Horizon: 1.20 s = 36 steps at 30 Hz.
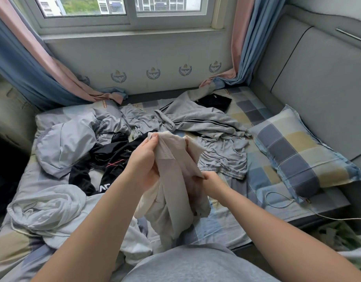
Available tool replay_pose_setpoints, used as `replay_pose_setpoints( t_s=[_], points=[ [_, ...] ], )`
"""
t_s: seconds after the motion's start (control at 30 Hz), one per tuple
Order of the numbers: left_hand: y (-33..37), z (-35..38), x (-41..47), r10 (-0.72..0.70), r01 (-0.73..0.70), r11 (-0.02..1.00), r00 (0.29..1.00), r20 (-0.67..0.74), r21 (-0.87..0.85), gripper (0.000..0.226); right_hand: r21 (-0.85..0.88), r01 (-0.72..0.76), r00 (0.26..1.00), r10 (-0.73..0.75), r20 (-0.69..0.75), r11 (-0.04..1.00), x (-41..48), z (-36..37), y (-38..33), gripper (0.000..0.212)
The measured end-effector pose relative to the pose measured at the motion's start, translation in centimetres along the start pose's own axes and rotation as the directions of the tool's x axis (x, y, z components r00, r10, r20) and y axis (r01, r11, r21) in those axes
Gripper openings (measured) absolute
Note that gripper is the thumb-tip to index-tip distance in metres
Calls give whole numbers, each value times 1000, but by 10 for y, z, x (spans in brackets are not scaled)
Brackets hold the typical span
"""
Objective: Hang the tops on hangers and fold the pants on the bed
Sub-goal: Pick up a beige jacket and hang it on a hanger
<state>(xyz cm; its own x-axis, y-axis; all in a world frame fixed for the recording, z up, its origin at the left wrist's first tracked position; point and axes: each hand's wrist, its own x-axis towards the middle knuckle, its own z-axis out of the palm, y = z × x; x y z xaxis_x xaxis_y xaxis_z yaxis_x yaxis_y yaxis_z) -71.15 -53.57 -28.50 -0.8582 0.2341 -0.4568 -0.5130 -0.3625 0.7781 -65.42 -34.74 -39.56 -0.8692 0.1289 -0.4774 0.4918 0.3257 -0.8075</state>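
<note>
**One beige garment, two hands on it**

We hold one thin beige fabric garment [175, 180] up over the checked-sheet bed [246, 192], with both our hands on it. Our left hand [144, 161] has its fingers curled, pinching the top edge. Our right hand [208, 180] grips a lower fold, its fingers mostly hidden in the cloth.

Beyond the fingertips lies one grey jacket with black stripes [198, 117], and beyond that one black folded piece [215, 101]. Just right of our right fingers lies one pair of grey shorts [224, 157]. Left of our left fingers sits a black heap [114, 155]; we cannot count its pieces. One checked pillow [297, 153] lies further right.
</note>
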Motion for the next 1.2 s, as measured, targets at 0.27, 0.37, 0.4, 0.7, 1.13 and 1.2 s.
replay_pose_setpoints(
  t_s=[0.27, 0.37, 0.4, 0.7, 1.13, 1.2],
  points=[
    [8, -32, 18, 20, 12, 984, 984, -175, 181, 21, -86, 114, 965, -131, -228, 990, 2, -49, -19, 18],
    [1, -33, 16, -9, 54, 947, 990, -143, 316, 33, 9, 145, 955, -138, -264, 989, 0, -61, -33, 19],
    [-3, -33, 16, -13, 56, 938, 992, -128, 343, 41, 54, 163, 954, -144, -263, 985, -3, -61, -40, 18],
    [-49, 2, -7, -122, -92, 705, 961, 248, 703, 69, 466, 241, 962, -144, -234, 851, -35, -49, -107, 20],
    [-65, -46, 19, 407, -109, 558, 900, -156, 823, 32, 729, 273, 956, -94, -277, 628, -47, -56, -108, 16],
    [-55, -53, 21, 485, -94, 601, 832, -269, 794, 44, 663, 164, 970, 4, -245, 730, -42, -53, -89, 12]
  ],
)
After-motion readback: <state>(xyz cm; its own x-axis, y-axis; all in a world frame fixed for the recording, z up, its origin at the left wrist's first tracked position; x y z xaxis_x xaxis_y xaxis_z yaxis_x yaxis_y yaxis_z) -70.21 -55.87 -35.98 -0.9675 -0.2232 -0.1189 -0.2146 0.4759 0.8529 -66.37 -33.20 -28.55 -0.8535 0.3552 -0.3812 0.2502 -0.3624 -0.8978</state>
